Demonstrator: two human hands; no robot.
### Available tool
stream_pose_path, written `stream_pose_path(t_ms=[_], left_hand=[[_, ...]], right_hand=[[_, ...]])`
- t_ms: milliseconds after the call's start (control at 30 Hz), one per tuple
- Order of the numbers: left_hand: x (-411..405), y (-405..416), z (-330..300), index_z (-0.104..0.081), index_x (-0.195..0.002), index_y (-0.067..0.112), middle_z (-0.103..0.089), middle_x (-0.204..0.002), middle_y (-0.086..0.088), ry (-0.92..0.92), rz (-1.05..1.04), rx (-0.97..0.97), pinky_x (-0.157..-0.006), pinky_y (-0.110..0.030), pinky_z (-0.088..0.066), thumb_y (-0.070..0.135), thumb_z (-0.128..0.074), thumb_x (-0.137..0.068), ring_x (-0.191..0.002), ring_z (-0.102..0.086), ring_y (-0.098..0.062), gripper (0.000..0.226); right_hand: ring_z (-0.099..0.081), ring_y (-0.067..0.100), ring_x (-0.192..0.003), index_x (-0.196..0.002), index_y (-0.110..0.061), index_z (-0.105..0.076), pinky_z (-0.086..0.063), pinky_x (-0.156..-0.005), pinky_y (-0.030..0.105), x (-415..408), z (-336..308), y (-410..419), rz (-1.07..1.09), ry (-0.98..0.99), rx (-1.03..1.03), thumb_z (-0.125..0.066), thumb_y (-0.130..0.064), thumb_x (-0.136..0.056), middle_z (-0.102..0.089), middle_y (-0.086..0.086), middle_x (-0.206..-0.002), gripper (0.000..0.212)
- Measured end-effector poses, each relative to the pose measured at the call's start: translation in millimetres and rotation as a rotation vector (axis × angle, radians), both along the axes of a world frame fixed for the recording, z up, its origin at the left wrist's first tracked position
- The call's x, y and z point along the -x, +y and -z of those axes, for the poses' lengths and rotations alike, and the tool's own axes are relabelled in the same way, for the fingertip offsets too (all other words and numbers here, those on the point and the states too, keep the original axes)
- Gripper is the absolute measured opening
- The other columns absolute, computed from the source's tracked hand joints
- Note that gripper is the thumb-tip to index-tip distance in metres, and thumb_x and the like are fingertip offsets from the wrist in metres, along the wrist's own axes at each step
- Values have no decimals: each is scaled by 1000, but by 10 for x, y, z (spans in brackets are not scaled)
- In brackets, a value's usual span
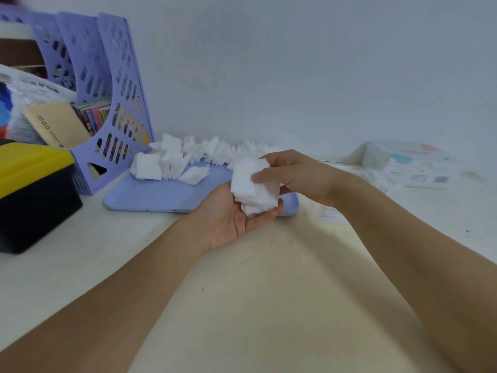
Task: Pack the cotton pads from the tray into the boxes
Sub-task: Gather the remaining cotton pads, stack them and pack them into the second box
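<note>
My left hand (231,219) is turned palm up over the near edge of the lilac tray (161,195), its fingers loosely cupped under a small stack of white cotton pads (252,187). The stack rests on my palm and fingers, its squares slightly fanned and uneven at the edges. My right hand (293,176) comes in from the right and pinches the same stack, thumb (262,176) pressed on the front face and the other fingers curled round the back and top, so both hands have hold of it at once.

Behind my hands, the rest of the cotton pads (188,157) lie in a long jumbled row across the far side of the tray, some leaning, some flat, a few spilling over its left rim. The tray sits flat on the cream desk (269,305), close to the white wall.

To the left stands a purple perforated file holder (113,103) with booklets and a beige box (57,122) inside its slots. Nearer me at the left edge is a black bin with a yellow lid (32,184). On the right, well apart from the tray, lies a crumpled clear plastic packet (403,162) with printed labels; I cannot tell what it holds.
</note>
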State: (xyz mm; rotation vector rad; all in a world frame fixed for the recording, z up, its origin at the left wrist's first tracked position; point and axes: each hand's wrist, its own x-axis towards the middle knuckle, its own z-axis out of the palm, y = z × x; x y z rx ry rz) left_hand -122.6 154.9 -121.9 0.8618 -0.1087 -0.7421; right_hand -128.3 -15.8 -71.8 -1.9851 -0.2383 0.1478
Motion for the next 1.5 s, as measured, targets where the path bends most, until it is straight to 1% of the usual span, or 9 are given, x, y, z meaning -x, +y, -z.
stream_pose_path(t_ms=[200,400,567,800,1000,1100,1233,1367,1500], left_hand=[[-18,36,-43,-64,-130,6,-68,-127,-18,28,9,-25,-75,-37,-63,41,-51,-99,-91,-72,-37,49],[-17,39,-60,-63,-125,0,-70,-121,-20,51,-49,33,-74,-35,-64,25,-60,-88,-91,-74,-33,45],[-54,55,-64,-59,-122,-6,-73,-105,-25,122,-158,69,-66,-37,-64,21,-54,-102,-83,-76,-35,34],[-116,119,-94,-57,-129,2,-75,-102,-20,-13,-425,-15,-59,-29,-61,24,-61,-99,-78,-77,-27,37],[-79,168,-95,-61,-121,0,-74,-110,-20,-70,-254,-72,-60,-25,-61,30,-51,-103,-81,-76,-23,37],[-79,139,-86,-61,-121,-1,-73,-113,-22,-64,-246,-52,-61,-27,-61,27,-52,-104,-83,-76,-25,34],[-75,106,-66,-62,-125,3,-73,-116,-16,-121,-250,-43,-74,-28,-62,21,-54,-103,-96,-75,-27,30],[-68,84,-58,-61,-128,4,-74,-118,-12,-148,-253,-37,-85,-31,-61,21,-51,-104,-104,-73,-26,31],[-98,101,-37,-62,-127,5,-74,-117,-13,-119,-269,-31,-84,-33,-61,20,-50,-105,-106,-72,-29,29]], right_hand=[[-69,26,-113,-120,-6,-68,-57,-98,39,10,-13,-73,-81,-18,-4,-68,-7,-94,-70,13,-122,27],[-66,22,-119,-128,-4,-65,-56,-98,40,-4,-24,-132,-117,75,-307,-63,-11,-96,-70,11,-127,33],[-70,27,-95,-112,-3,-69,-60,-88,40,-124,-64,-226,232,123,-617,-68,-13,-93,-69,12,-109,21],[-75,34,-88,-100,5,-72,-62,-84,46,-175,6,-178,295,-25,239,-68,-7,-91,-75,23,-97,16],[-67,35,-108,-117,-1,-69,-55,-96,44,-180,9,9,248,4,634,-59,-7,-92,-69,19,-120,27],[-63,40,-109,-115,6,-68,-53,-89,38,-158,-143,28,391,-152,474,-51,-11,-96,-67,22,-122,30],[-76,25,-81,-97,-2,-73,-64,-73,34,-91,-205,67,300,58,147,-74,-46,-87,-75,8,-94,45],[-75,18,-66,-89,4,-73,-64,-68,31,-80,-106,96,337,-75,132,-84,-17,-82,-76,14,-82,25],[-72,16,-63,-78,-4,-70,-64,-71,33,-120,-150,32,314,-65,7,-76,-11,-88,-74,8,-76,13]])
